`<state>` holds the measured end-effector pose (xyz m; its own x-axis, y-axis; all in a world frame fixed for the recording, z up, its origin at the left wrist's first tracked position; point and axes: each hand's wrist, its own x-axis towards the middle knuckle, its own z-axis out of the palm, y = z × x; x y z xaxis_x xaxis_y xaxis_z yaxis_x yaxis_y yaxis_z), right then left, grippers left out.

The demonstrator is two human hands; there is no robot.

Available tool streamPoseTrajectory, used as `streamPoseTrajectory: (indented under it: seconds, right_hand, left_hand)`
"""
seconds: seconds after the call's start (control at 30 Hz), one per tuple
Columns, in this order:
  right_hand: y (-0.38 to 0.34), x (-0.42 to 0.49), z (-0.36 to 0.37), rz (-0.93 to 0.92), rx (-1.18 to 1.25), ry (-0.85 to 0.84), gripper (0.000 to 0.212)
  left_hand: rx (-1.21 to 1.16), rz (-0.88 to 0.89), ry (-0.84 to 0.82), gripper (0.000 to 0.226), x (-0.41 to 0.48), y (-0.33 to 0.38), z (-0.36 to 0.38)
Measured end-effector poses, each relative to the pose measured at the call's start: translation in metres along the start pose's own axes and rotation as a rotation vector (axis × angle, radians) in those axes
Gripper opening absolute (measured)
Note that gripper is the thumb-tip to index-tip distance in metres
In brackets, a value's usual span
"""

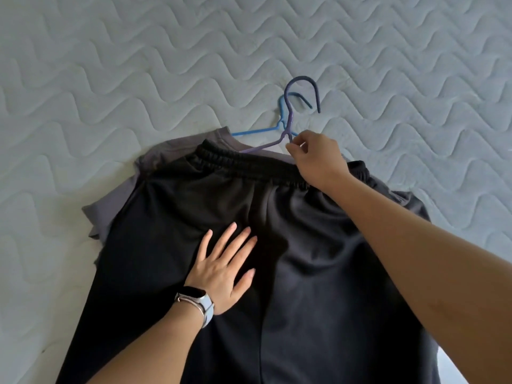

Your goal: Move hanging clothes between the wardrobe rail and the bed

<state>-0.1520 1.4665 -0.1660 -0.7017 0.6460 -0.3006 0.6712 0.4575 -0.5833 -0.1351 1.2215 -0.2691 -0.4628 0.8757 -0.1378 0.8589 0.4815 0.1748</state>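
The bed (110, 79) fills the view, its pale quilted cover stitched in wavy lines. On it lies a pair of black trousers (318, 259), spread flat with the elastic waistband toward the far side and the legs running toward the person. Under the trousers lies a grey garment (110, 206), which shows along their left edge and behind the waistband.

The left hand (224, 270) rests palm down on the trousers just below the waistband area, its fingers straight and spread, grasping nothing. The right hand (318, 159) reaches over the waistband, its arm crossing the right side of the trousers, and pinches the purple hanger (288, 123) at the base of its neck with curled fingertips.

2 hangers lie at the top of the pile, their hooks resting on the bed beyond the waistband. The purple hanger's arm runs down under the waistband. The blue hanger (257, 131) lies just beneath and behind it, 1 arm reaching to the collar of the grey garment.

A pale-strapped watch (196, 300) sits on the left wrist.
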Motion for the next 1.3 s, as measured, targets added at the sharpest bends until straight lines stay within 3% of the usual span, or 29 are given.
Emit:
streamPoseTrajectory:
  seconds: [0.13, 0.23, 0.37, 0.6, 0.67, 0.77, 0.87, 1.0, 1.13, 1.23, 1.3]
  right_hand:
    - [-0.007, -0.042, -0.019, -0.05, 0.011, -0.014, 0.023]
    - [-0.02, -0.078, -0.036, -0.099, -0.016, -0.054, 0.024]
    - [-0.044, -0.124, -0.065, -0.022, 0.19, -0.078, 0.017]
    - [-0.108, -0.23, -0.143, 0.131, 0.606, -0.238, 0.017]
    - [-0.131, -0.265, -0.168, 0.152, 0.689, -0.254, 0.011]
    - [-0.171, -0.319, -0.206, 0.143, 0.801, -0.279, 0.017]
    - [-0.213, -0.377, -0.245, 0.133, 0.92, -0.295, 0.025]
    - [-0.261, -0.445, -0.296, 0.119, 1.108, -0.314, 0.029]
    - [-0.302, -0.504, -0.33, 0.02, 1.32, -0.235, 0.027]
    - [-0.323, -0.544, -0.351, -0.097, 1.407, -0.189, 0.028]
    - [-0.334, -0.569, -0.364, -0.186, 1.409, -0.207, 0.027]
  left_hand:
    - [0.007, -0.031, -0.015, 0.056, 0.0, 0.003, -0.007]
    - [0.004, -0.078, -0.113, 0.058, -0.006, 0.009, -0.024]
    - [-0.276, -0.153, -0.222, 0.073, -0.032, 0.023, -0.073]
    - [-0.815, -0.187, 0.258, 0.033, -0.105, 0.085, -0.22]
    - [-1.005, -0.18, 0.306, 0.043, -0.124, 0.113, -0.273]
    - [-1.178, -0.122, 0.187, 0.069, -0.157, 0.147, -0.346]
    - [-1.027, -0.014, 0.16, 0.08, -0.196, 0.17, -0.41]
    - [-0.781, -0.001, 0.229, 0.057, -0.248, 0.184, -0.494]
    - [-0.731, 0.1, 0.201, 0.06, -0.3, 0.195, -0.571]
    - [-0.575, 0.066, 0.208, 0.028, -0.336, 0.203, -0.613]
    - [-0.39, 0.052, 0.322, 0.019, -0.356, 0.207, -0.635]
